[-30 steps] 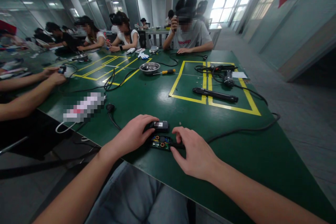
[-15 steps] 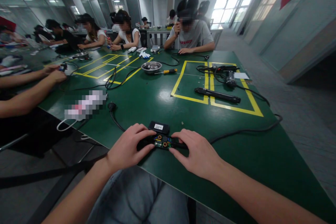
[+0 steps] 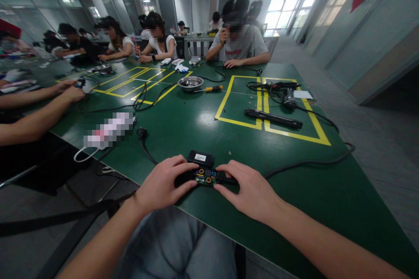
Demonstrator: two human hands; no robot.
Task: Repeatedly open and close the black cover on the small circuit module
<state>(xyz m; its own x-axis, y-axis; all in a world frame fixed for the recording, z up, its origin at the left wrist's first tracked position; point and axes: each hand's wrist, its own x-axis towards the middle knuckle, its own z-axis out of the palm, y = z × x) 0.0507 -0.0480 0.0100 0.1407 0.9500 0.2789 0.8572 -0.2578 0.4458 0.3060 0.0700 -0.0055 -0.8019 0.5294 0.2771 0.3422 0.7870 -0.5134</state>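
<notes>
Close to the near table edge lies a small circuit board [image 3: 207, 176] with copper coils, in a dark housing with black cables at both ends. My left hand [image 3: 168, 179] grips its left end between thumb and fingers. At the right end, my right hand [image 3: 247, 185] pinches it the same way. Right behind the board rests a black cover [image 3: 200, 158] with a white label, touched by neither hand. The underside of the housing is hidden.
Behind are a metal bowl [image 3: 190, 83], a screwdriver [image 3: 209, 89] and a black bar-shaped part [image 3: 273, 118] on yellow tape. A plug [image 3: 142, 133] and a blurred white power strip [image 3: 111, 130] lie left. A co-worker's hands [image 3: 72, 89] are farther left; other people sit across.
The whole view has shifted slightly, moving everything a little to the right. Both hands keep the same hold on the circuit board.
</notes>
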